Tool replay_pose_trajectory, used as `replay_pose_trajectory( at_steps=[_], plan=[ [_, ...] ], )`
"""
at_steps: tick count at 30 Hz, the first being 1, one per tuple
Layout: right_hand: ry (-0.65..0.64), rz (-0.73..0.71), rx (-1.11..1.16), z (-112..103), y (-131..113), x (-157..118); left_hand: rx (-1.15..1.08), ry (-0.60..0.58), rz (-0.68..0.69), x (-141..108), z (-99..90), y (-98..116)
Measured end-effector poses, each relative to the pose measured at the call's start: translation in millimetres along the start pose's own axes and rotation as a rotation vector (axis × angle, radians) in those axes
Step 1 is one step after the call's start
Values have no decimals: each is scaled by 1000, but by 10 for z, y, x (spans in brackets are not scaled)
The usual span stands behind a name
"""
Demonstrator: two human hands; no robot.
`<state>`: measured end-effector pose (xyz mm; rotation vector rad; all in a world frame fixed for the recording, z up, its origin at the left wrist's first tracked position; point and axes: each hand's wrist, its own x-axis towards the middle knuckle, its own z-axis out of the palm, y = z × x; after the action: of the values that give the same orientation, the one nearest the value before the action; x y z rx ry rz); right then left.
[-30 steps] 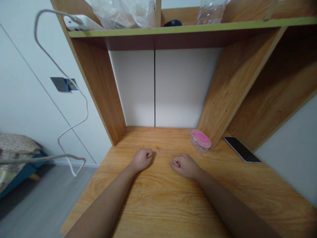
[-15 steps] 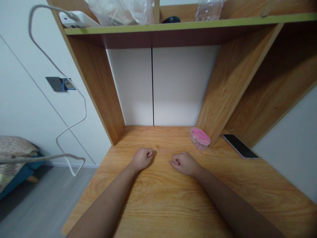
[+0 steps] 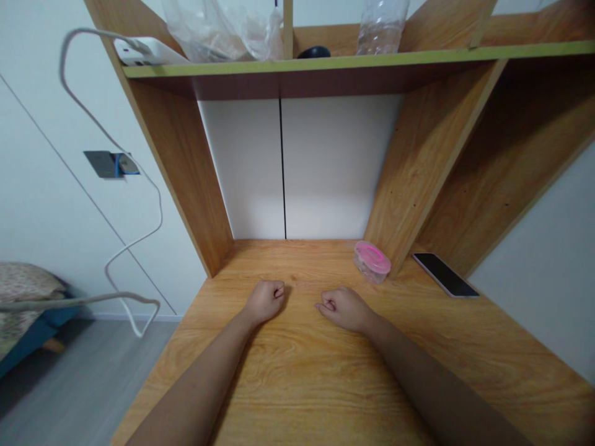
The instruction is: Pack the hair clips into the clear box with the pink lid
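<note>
Both of my hands rest on the wooden desk (image 3: 288, 378) as fists, thumb sides up. My left hand (image 3: 264, 302) is closed, with no object showing between its fingers. A short gap of bare wood separates it from my right hand (image 3: 344, 308), likewise curled shut with nothing visible in it. Closest to my right hand is a round clear plastic container with a pink lid (image 3: 372, 260), just behind it by the shelf upright. A dark-screened phone (image 3: 445, 274) lies flat farther right. Neither hand touches these things.
Wooden uprights (image 3: 181, 179) flank the desk's back and carry a shelf (image 3: 325, 64). On it are a white power strip (image 3: 151, 52), plastic bags (image 3: 223, 37), a black object (image 3: 314, 52) and a clear bottle (image 3: 382, 28). A white cable (image 3: 160, 201) hangs at left.
The view has shifted slightly, so more of the shelf top shows and the desk things sit a little farther left. My fists keep their pose and place on the desk.
</note>
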<state>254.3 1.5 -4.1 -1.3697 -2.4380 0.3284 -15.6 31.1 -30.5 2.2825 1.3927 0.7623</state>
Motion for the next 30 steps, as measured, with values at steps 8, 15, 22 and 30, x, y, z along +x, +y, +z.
replay_pose_trajectory(
  at_steps=[8, 15, 22, 30],
  plan=[
    [11, -10, 18, 35, 43, 5, 13, -8, -7, -4, -4, 3],
    [26, -13, 61, 3, 21, 7, 19, -19, -10, -6, -18, 24],
    [73, 5, 85, 8, 56, 8, 22, -25, -18, -7, -12, 19],
    [86, 9, 93, 18, 65, 5, 29, -25, -22, -5, -10, 21]
  ],
)
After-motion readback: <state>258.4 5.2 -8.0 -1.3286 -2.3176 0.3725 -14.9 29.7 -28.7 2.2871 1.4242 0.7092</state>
